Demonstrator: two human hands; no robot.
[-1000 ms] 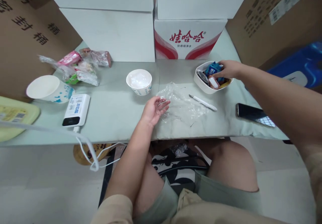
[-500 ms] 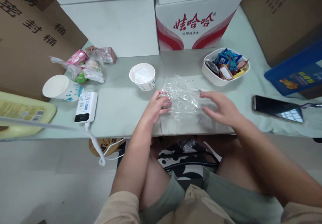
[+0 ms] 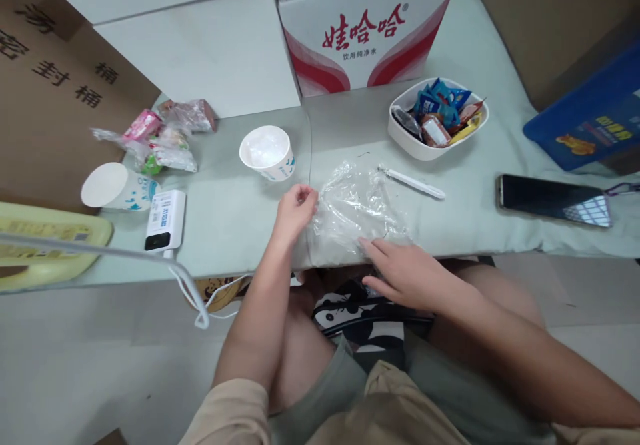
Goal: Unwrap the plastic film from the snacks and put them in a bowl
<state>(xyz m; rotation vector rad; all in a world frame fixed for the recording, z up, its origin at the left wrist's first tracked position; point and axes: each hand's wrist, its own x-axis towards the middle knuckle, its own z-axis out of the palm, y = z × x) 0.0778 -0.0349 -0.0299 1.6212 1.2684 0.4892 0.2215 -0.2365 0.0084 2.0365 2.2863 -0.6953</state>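
Observation:
A crumpled clear plastic bag [image 3: 353, 208] lies on the table cloth in front of me. My left hand [image 3: 296, 208] pinches its left edge between thumb and fingers. At the bag's lower right, my right hand [image 3: 400, 272] has its fingers stretched out, fingertips touching the plastic near the table's front edge. A slim white pen-like tool [image 3: 413, 182] with a dark tip rests just right of the bag. Behind my left hand stands a white paper cup [image 3: 267, 154] holding crumpled clear plastic.
A white bowl [image 3: 417, 148] of wrapped snacks sits back right, a phone [image 3: 553, 200] farther right. On the left are a tipped paper cup [image 3: 117, 187], wrapped snacks [image 3: 173, 138], a power bank [image 3: 165, 220] with cable and a yellow bottle [image 3: 50, 242]. Boxes [image 3: 367, 38] line the back.
My right hand has moved left and toward me, uncovering the white pen-like tool. My left hand has closed on the bag's edge. The view has shifted slightly.

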